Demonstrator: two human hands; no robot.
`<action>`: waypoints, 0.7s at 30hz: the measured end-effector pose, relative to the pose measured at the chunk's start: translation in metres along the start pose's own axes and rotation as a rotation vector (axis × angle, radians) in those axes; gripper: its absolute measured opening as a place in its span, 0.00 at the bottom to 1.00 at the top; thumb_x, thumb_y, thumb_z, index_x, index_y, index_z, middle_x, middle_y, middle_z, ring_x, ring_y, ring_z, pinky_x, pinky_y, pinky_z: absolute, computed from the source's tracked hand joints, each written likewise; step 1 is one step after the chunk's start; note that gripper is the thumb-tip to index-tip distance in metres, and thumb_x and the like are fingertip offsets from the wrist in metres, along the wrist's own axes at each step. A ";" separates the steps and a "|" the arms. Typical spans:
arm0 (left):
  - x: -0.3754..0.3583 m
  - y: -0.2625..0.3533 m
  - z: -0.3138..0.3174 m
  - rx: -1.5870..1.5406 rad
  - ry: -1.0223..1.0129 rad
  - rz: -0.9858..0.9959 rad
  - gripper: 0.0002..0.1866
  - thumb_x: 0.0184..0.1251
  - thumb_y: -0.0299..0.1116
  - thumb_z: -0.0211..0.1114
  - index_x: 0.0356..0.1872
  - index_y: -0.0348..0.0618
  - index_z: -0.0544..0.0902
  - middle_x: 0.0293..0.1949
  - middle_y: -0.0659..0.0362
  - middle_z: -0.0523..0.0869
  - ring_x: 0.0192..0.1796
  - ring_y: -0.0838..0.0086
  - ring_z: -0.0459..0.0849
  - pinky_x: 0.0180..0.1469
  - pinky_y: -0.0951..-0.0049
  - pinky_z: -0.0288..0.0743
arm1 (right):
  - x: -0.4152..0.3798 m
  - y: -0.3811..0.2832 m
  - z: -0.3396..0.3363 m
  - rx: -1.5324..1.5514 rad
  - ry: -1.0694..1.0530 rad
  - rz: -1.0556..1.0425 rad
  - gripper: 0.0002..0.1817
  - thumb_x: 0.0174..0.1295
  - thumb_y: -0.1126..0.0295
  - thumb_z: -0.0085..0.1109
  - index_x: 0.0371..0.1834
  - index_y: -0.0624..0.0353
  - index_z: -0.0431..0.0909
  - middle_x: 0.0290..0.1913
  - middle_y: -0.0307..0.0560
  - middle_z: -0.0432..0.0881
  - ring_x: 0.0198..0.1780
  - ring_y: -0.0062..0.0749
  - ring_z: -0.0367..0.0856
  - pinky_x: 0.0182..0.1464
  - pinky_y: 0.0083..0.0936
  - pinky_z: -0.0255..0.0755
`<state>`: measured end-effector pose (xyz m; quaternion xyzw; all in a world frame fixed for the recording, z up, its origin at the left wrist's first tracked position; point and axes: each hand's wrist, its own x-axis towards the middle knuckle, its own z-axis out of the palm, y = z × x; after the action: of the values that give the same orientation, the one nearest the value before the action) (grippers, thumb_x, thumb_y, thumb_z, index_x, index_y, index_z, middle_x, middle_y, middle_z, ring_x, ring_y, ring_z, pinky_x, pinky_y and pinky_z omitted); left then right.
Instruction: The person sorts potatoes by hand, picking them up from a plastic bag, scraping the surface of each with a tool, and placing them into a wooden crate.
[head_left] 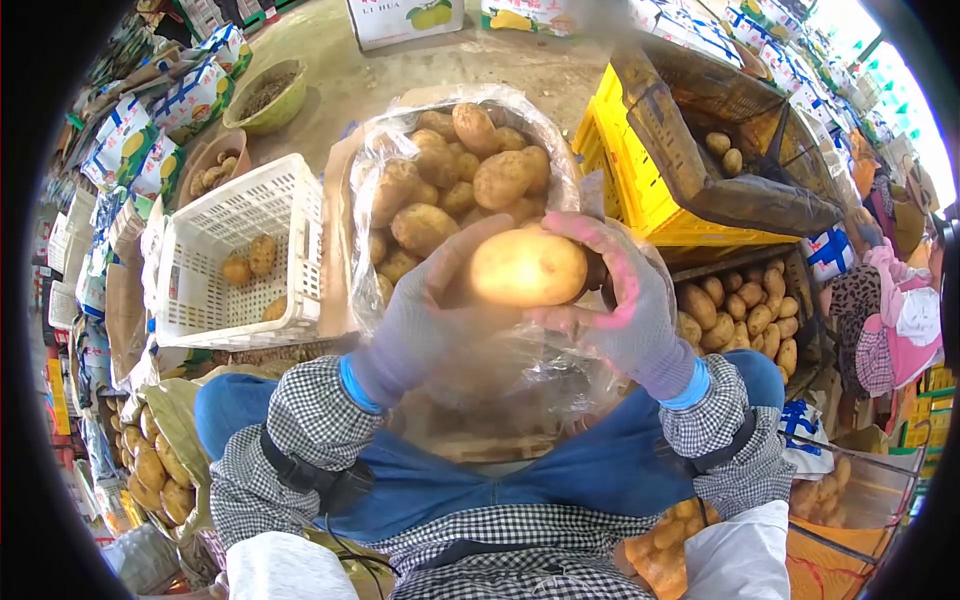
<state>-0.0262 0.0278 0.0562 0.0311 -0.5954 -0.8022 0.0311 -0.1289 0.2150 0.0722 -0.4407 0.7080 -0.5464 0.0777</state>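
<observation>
A large pale-yellow potato (528,268) is held up between both hands, over the near part of a plastic-lined cardboard box (352,165) of potatoes. My left hand (425,315), in a grey glove, grips the potato's left end; some of its fingers are hidden behind it. My right hand (630,310), in a glove with pink-stained fingers, curls round the right end with the thumb below. Inside the box, several potatoes (425,230) lie piled behind the held one. Clear plastic (560,365) hangs over the box's near side.
At left stands a white crate (240,205) with a few potatoes. To the right, a dirty black crate (680,135) sits tilted on a yellow crate (600,130), and a dark crate of potatoes (740,310) is below. A sack of potatoes (195,440) lies at lower left.
</observation>
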 end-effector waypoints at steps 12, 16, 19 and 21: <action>-0.003 -0.006 -0.009 -0.090 0.032 -0.004 0.41 0.50 0.13 0.73 0.69 0.39 0.67 0.62 0.56 0.76 0.64 0.68 0.76 0.65 0.66 0.74 | -0.004 -0.001 0.004 -0.082 -0.078 0.015 0.44 0.47 0.71 0.78 0.69 0.62 0.66 0.65 0.47 0.73 0.65 0.31 0.72 0.68 0.29 0.66; -0.008 -0.015 -0.004 0.293 0.101 0.261 0.33 0.51 0.20 0.75 0.62 0.38 0.74 0.59 0.54 0.78 0.61 0.68 0.77 0.64 0.69 0.72 | -0.009 0.013 0.019 0.300 -0.102 0.212 0.47 0.48 0.71 0.79 0.71 0.62 0.62 0.65 0.46 0.72 0.65 0.30 0.72 0.68 0.28 0.66; -0.008 -0.015 -0.003 0.533 0.141 0.472 0.32 0.49 0.22 0.77 0.58 0.38 0.76 0.55 0.54 0.79 0.58 0.67 0.79 0.61 0.69 0.74 | -0.011 0.008 0.017 0.335 -0.155 0.333 0.49 0.47 0.71 0.79 0.73 0.62 0.59 0.65 0.45 0.71 0.65 0.29 0.72 0.67 0.28 0.66; -0.006 -0.013 -0.010 0.626 0.095 0.574 0.32 0.48 0.23 0.77 0.58 0.38 0.77 0.55 0.53 0.80 0.58 0.67 0.79 0.60 0.69 0.74 | -0.014 0.015 0.021 0.387 -0.128 0.317 0.48 0.47 0.73 0.79 0.72 0.62 0.59 0.64 0.45 0.72 0.64 0.28 0.72 0.67 0.28 0.66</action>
<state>-0.0190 0.0228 0.0406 -0.0911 -0.7926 -0.5393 0.2695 -0.1168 0.2102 0.0463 -0.3350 0.6441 -0.6236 0.2899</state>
